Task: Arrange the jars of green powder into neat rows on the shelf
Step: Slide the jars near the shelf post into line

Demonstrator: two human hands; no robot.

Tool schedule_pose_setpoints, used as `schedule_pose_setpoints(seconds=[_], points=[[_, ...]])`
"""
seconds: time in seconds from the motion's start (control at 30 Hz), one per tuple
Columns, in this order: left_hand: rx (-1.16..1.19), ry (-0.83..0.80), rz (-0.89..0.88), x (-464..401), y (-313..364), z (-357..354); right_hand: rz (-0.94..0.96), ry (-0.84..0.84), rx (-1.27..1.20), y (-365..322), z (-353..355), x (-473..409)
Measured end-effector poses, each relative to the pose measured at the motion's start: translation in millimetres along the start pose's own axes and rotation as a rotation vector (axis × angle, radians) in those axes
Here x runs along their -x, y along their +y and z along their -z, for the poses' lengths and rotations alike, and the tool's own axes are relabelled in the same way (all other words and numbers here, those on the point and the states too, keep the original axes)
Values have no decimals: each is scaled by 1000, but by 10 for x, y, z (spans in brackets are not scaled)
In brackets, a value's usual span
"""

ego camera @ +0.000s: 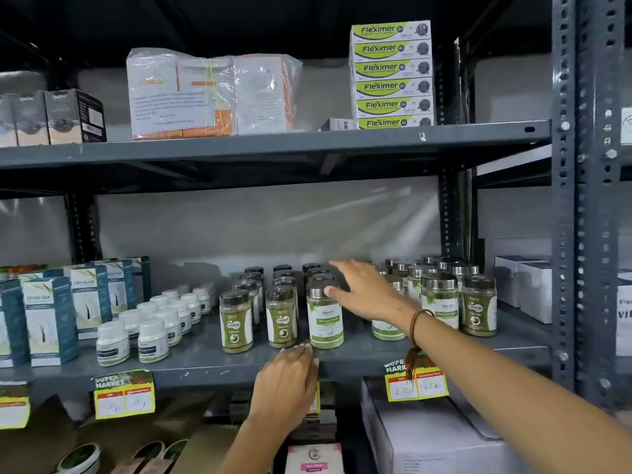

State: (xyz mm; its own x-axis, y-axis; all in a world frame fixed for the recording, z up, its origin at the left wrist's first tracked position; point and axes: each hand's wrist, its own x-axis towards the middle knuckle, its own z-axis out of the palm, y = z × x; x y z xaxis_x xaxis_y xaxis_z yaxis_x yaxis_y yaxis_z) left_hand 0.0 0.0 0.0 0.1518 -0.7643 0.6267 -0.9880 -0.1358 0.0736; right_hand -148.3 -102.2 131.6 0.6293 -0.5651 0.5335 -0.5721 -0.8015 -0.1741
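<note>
Jars of green powder stand on the grey middle shelf (212, 362). Three rows of them run front to back at the centre, fronted by two dark-lidded jars (236, 321) (281, 318) and a silver-lidded, white-labelled jar (325, 316). A looser group of silver-lidded jars (441, 299) stands to the right. My right hand (362, 292) reaches in flat, fingers apart, with the thumb touching the lid of the white-labelled jar. My left hand (287, 381) rests on the shelf's front edge just below that jar, fingers curled, holding nothing.
White pill bottles (150, 323) and blue-white cartons (51, 319) fill the shelf's left part. White boxes (526, 285) sit at the far right by the perforated upright (588, 200). Price tags (123, 393) hang off the front edge. Stacked green boxes (391, 75) and wrapped packs (208, 94) stand above.
</note>
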Motion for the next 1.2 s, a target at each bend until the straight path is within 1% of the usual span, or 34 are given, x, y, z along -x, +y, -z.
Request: schedule_pose_setpoints(seconds=[0.2,0.4,0.53,0.63,0.77,0.83,1.0,1.13,1.2], points=[[31,66,7,-110,12,-244,-70,-91,31,34,-228,-203],[-11,138,-30,-120,-56,-383,-74,-129,8,39,-363,-346],[-30,128,-39,-116,-63,-390,-77,-118,-11,53,-389,-357],[-49,117,-40,-105,-62,-384,-103,-75,-38,56,-343,-304],[-60,120,-36,-93,-41,-354,-129,4,-82,74,-192,-134],[-59,126,-28,-86,-19,-349,-139,10,-102,101,-80,-15],[-37,164,-9,-76,25,-346,-168,-31,-154,255,331,332],[-25,170,-4,-84,32,-363,-261,-58,-159,541,706,617],[-23,178,3,-88,35,-365,-308,-62,-107,720,898,733]])
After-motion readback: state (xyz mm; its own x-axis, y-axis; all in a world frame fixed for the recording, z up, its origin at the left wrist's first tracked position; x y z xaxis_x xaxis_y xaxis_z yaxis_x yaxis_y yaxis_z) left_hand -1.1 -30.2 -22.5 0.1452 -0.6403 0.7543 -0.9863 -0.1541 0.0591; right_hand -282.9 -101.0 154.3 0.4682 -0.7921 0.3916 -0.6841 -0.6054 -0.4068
